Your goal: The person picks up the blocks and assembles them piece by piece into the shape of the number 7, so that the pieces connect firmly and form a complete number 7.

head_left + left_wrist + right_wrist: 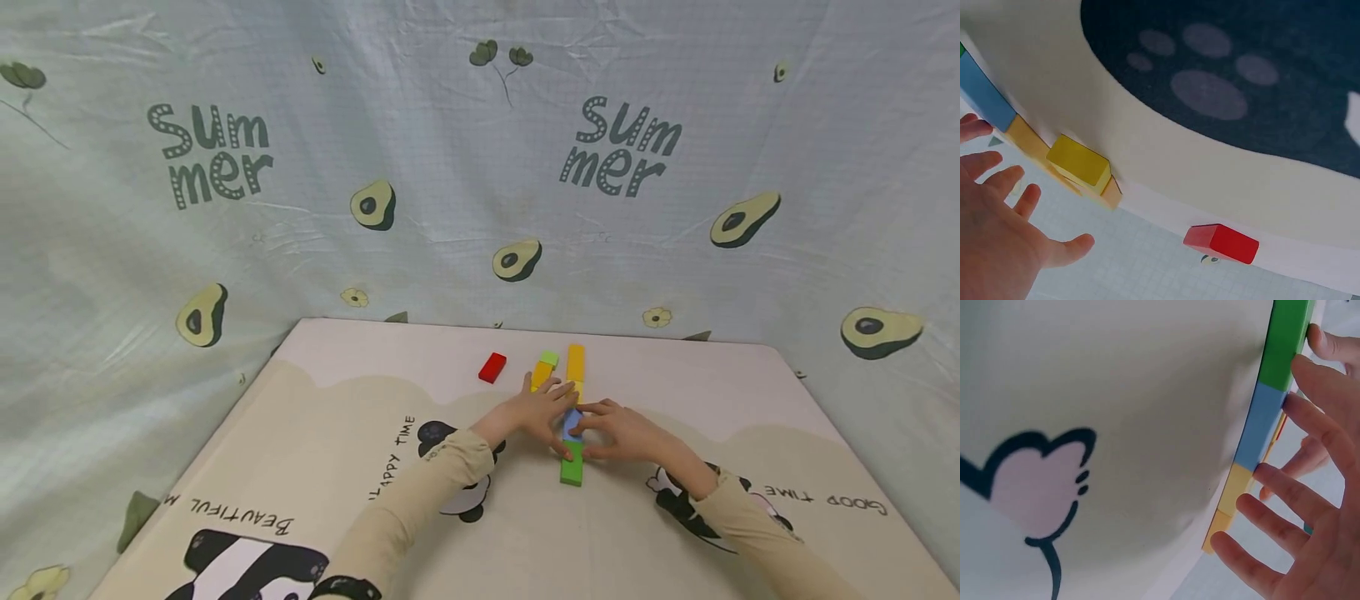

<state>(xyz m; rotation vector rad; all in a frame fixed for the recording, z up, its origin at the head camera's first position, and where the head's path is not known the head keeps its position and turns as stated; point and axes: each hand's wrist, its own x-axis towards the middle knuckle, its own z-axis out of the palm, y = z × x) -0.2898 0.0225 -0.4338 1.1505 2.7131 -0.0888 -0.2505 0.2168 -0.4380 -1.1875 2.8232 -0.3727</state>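
In the head view, both forearms are stretched in from the lower edge of the frame, clad in beige sleeves, and a dark band is seen on the left one. The left hand is held palm down just right of centre, with its fingers spread apart and pointed to the right. The right hand is angled in from the opposite side, its fingers also parted, slightly bent and directed to the left. Nothing is seen clamped within either hand alone; a row of blocks is flanked by the two, and fingertips of the right hand are laid along its side in the right wrist view. How firmly it is pressed cannot be told.

The row is placed right of centre in the head view, running up the frame on a pale, panda-printed table. It is made up, from its lower end, of a green block, a blue block, a yellow block and an orange block, set end to end in a nearly straight line. All are smooth and plainly coloured. To its left, an amber block is seen beside a lime block; farther left, a red block is laid apart, tilted in the frame.
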